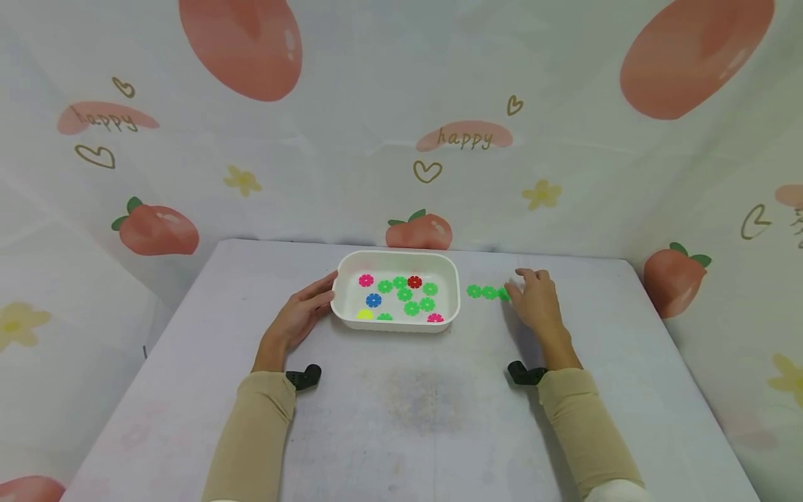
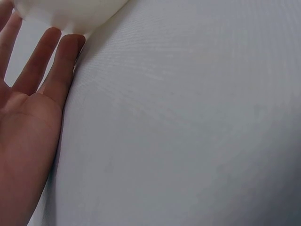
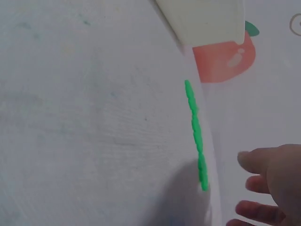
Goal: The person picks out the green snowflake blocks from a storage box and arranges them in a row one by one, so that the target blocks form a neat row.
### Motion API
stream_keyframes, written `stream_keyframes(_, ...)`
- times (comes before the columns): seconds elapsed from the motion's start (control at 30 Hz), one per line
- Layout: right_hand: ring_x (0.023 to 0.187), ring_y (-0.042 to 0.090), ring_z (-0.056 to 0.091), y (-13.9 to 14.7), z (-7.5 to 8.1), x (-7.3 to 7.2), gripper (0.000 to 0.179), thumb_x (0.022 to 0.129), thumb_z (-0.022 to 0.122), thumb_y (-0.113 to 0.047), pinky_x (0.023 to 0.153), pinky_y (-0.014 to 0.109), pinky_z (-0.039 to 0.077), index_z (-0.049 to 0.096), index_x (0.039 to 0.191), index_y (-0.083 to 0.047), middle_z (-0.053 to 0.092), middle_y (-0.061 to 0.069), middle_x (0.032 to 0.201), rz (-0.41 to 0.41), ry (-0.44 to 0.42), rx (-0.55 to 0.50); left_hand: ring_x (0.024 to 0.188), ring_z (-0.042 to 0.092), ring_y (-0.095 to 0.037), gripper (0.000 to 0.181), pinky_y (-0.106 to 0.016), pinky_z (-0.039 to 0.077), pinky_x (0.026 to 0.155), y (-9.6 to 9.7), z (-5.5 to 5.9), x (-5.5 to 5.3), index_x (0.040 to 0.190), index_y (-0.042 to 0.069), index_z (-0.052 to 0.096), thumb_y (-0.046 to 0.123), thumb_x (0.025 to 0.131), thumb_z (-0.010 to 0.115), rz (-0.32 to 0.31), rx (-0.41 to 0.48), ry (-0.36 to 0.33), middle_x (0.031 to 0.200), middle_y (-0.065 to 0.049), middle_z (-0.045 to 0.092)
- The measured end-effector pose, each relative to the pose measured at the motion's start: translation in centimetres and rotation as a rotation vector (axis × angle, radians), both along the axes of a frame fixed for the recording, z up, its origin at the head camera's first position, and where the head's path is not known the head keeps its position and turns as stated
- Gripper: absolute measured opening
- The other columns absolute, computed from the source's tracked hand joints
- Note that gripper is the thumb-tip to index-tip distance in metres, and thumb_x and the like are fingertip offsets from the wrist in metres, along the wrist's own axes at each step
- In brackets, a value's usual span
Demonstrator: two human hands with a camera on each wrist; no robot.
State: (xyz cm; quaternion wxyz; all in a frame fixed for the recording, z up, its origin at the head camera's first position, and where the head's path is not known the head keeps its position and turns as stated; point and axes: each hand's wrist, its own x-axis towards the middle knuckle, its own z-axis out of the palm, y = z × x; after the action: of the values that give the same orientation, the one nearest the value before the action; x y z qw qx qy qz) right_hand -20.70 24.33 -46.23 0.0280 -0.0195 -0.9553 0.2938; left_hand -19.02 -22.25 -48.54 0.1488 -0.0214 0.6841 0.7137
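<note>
A white plastic tray point(image 1: 395, 326) stands near the back of the table, holding several loose notched discs in green, pink, red, blue and yellow. My left hand point(image 1: 302, 311) is at the tray's left end; the left wrist view has its extended fingers point(image 2: 63, 66) touching the tray wall. To the right of the tray, a row of green notched discs point(image 1: 489, 293) lies flat, joined end to end. Over the right end of that row is my right hand point(image 1: 537, 298), its fingers spread and apart from the discs in the right wrist view, with nothing in its grasp.
The table point(image 1: 401, 446) has a white cover with a greyish stain in the middle. Close behind its back edge hangs a white cloth point(image 1: 351, 174) printed with peaches, flowers and hearts. Each wrist wears a black camera mount point(image 1: 304, 377).
</note>
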Motion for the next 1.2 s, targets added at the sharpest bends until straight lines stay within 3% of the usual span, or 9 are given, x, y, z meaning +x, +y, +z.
stream_keyframes(0.17, 0.136, 0.057, 0.034, 0.2, 0.6, -0.2, 0.065, 0.105, 0.053, -0.040, 0.107, 0.070, 0.038, 0.036, 0.154, -0.001, 0.032, 0.035, 0.152, 0.016, -0.002, 0.069, 0.149, 0.038, -0.015, 0.055, -0.033, 0.036, 0.125, -0.1, -0.1, -0.1, 0.156, 0.024, 0.044, 0.023, 0.103, 0.060, -0.005, -0.002, 0.002, 0.165, 0.000, 0.038)
stream_keyframes(0.3, 0.145, 0.060, 0.022, 0.2, 1.1, -0.4, 0.074, 0.105, 0.049, -0.048, 0.116, 0.075, 0.021, 0.028, 0.157, 0.000, 0.022, 0.037, 0.158, 0.050, -0.013, 0.133, 0.149, 0.038, -0.015, 0.055, -0.034, 0.035, 0.125, -0.1, -0.2, -0.1, 0.156, 0.023, 0.043, 0.024, 0.104, 0.060, -0.009, -0.008, 0.012, 0.165, -0.001, 0.038)
stream_keyframes(0.43, 0.150, 0.061, 0.008, -0.1, 1.7, -0.6, 0.082, 0.104, 0.041, -0.060, 0.118, 0.080, 0.008, 0.022, 0.160, -0.002, 0.013, 0.038, 0.163, 0.069, -0.031, 0.191, 0.148, 0.038, -0.014, 0.056, -0.031, 0.037, 0.123, -0.2, -0.2, -0.1, 0.156, 0.024, 0.043, 0.026, 0.103, 0.061, -0.013, -0.009, 0.010, 0.165, 0.000, 0.038)
stream_keyframes(0.57, 0.151, 0.063, 0.001, -0.6, 2.2, -0.8, 0.088, 0.102, 0.035, -0.069, 0.116, 0.083, 0.003, 0.021, 0.161, -0.005, 0.008, 0.036, 0.165, 0.089, -0.029, 0.236, 0.147, 0.039, -0.011, 0.056, -0.025, 0.041, 0.120, -0.2, -0.3, 0.0, 0.156, 0.025, 0.044, 0.026, 0.103, 0.061, -0.014, -0.002, 0.001, 0.164, 0.001, 0.039)
stream_keyframes(0.9, 0.153, 0.059, -0.008, -2.1, 3.1, -1.2, 0.090, 0.099, 0.033, -0.073, 0.115, 0.083, -0.005, 0.018, 0.163, -0.011, -0.002, 0.030, 0.169, 0.158, -0.043, 0.297, 0.144, 0.042, -0.010, 0.056, -0.021, 0.044, 0.115, -0.2, -0.3, -0.1, 0.156, 0.025, 0.044, 0.027, 0.103, 0.062, -0.011, 0.003, 0.001, 0.165, 0.000, 0.038)
stream_keyframes(1.2, 0.155, 0.055, -0.008, -4.2, 3.6, -1.3, 0.085, 0.100, 0.041, -0.066, 0.119, 0.080, -0.007, 0.020, 0.163, -0.014, -0.001, 0.026, 0.170, 0.198, -0.025, 0.319, 0.145, 0.041, -0.011, 0.056, -0.021, 0.044, 0.115, -0.2, -0.3, -0.2, 0.156, 0.025, 0.043, 0.027, 0.103, 0.061, -0.011, 0.001, -0.004, 0.165, 0.000, 0.038)
